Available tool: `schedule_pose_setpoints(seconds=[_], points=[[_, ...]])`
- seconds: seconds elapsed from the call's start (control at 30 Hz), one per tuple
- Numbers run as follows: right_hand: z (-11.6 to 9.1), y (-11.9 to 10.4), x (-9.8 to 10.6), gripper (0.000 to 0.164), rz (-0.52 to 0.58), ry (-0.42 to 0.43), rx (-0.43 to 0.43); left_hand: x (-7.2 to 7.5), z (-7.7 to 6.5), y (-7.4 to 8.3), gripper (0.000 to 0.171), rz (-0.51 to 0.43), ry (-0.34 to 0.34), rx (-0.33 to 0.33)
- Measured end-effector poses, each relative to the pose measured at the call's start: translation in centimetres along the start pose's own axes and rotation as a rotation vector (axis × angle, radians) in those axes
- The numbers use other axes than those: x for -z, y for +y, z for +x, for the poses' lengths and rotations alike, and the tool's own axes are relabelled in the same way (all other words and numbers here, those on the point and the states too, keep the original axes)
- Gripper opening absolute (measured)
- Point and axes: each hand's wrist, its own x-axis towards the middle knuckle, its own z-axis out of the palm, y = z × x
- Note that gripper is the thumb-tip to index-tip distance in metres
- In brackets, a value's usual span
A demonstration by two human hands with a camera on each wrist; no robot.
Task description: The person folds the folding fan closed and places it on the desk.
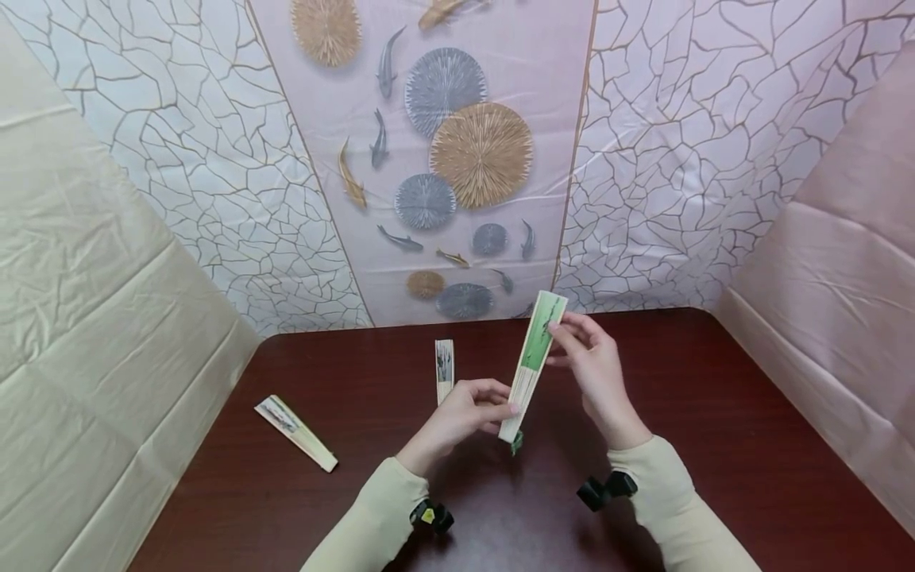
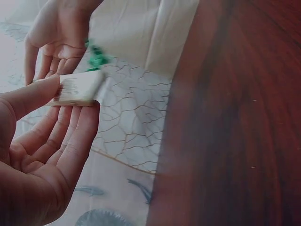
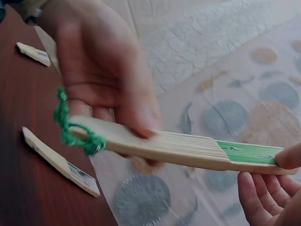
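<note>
A folded hand fan (image 1: 534, 349) with green leaf and pale wooden ribs is held up, tilted, above the dark table. Its narrow rib end is pinched between the thumb and fingers of my left hand (image 1: 465, 417). Near the wide green end, my right hand (image 1: 596, 365) pinches the fan from the other side. A knotted green cord (image 3: 84, 139) hangs from the narrow end. Behind the left hand lies a second folded fan (image 1: 445, 367), its lower part hidden by that hand. Another folded fan (image 1: 296, 431) rests at the table's left.
The dark reddish table (image 1: 750, 445) ends at a patterned cloth backdrop (image 1: 457, 159) with fish and round motifs. Pale cloth walls (image 1: 107, 357) stand on both sides. Each wrist wears a black camera band (image 1: 608, 488).
</note>
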Motion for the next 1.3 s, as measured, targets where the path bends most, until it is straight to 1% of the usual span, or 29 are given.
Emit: schedule_pose_setpoints(seconds=[0.1,0.2,0.33,0.47,0.67,0.77,0.87,1.07,1.3], points=[[0.5,-0.2,1.1,0.024,0.059,0.055,-0.010,-0.4,0.2,-0.6,0.026,-0.014,-0.025,0.016],[0.8,-0.4,2.0,0.019,0.106,0.095,-0.006,-0.7,0.5,-1.0,0.026,-0.049,-0.031,0.028],[1.2,-0.2,2.9,0.021,0.127,0.116,-0.006,-1.2,1.1,-1.5,0.025,-0.094,-0.021,0.039],[1.5,0.3,3.8,0.022,0.129,0.147,-0.015,-1.8,1.8,-1.9,0.026,-0.093,-0.039,0.049],[2.3,1.2,5.6,0.022,0.148,0.204,-0.016,-2.1,3.4,-2.0,0.027,-0.029,-0.044,0.047],[2.7,1.7,6.6,0.026,0.152,0.239,-0.022,-2.4,4.3,-2.0,0.026,0.011,-0.047,0.052],[3.0,2.3,7.6,0.030,0.138,0.277,-0.035,-2.9,5.2,-2.2,0.023,0.029,-0.058,0.059],[3.0,3.3,9.8,0.040,0.118,0.324,-0.089,-4.4,6.1,-3.0,0.017,0.069,-0.076,0.076],[2.9,4.5,12.5,0.034,0.087,0.378,-0.115,-6.4,6.9,-3.8,0.016,0.159,-0.103,0.096]])
